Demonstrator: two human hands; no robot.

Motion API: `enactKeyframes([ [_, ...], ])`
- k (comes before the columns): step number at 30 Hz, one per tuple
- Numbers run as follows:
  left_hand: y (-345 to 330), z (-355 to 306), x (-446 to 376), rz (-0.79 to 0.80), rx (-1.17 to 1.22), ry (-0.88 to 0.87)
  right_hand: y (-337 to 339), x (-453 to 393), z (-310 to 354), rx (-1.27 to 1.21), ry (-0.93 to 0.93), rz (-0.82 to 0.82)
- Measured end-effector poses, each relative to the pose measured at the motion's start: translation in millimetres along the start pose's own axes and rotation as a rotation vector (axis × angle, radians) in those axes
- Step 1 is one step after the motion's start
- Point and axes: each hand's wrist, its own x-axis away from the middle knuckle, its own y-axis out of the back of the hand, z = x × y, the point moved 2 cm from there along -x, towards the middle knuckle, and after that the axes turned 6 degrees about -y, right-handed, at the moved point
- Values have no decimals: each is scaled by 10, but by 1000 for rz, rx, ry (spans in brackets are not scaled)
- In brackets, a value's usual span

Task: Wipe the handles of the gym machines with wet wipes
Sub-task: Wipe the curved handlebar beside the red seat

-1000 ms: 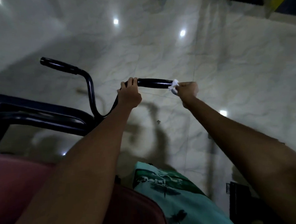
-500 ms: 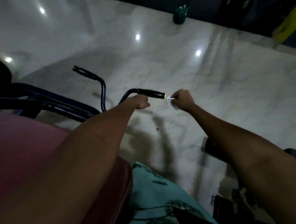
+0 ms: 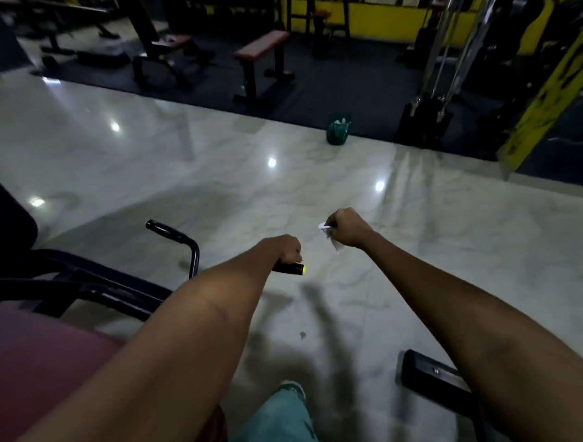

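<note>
Left hand (image 3: pixel 286 249) grips the black rubber-sleeved handle with the yellow end cap (image 3: pixel 294 269). Right hand (image 3: pixel 348 227) pinches a crumpled white wet wipe (image 3: pixel 328 232), held clear of that grip, up and to the right. Second black handle (image 3: pixel 167 230) stands unwiped-looking; likely next. Best practice: wrap wipe fully round, twist while sliding along its length.

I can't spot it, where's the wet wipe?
In the head view, the wet wipe is right of centre, pinched in the right hand, clear of the handle the left hand holds.
</note>
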Motion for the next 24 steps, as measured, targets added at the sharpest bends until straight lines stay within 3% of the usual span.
enactKeyframes([
  [14, 1315, 505, -1216, -138, 121, 85, 562, -1468, -210, 100, 143, 77],
  [19, 1638, 648, -1572, -210, 163, 71, 810, -2110, -306, 73, 160, 10],
  [24, 1765, 974, -1866, -165, 164, 152, 764, -2655, -302, 83, 269, 95],
])
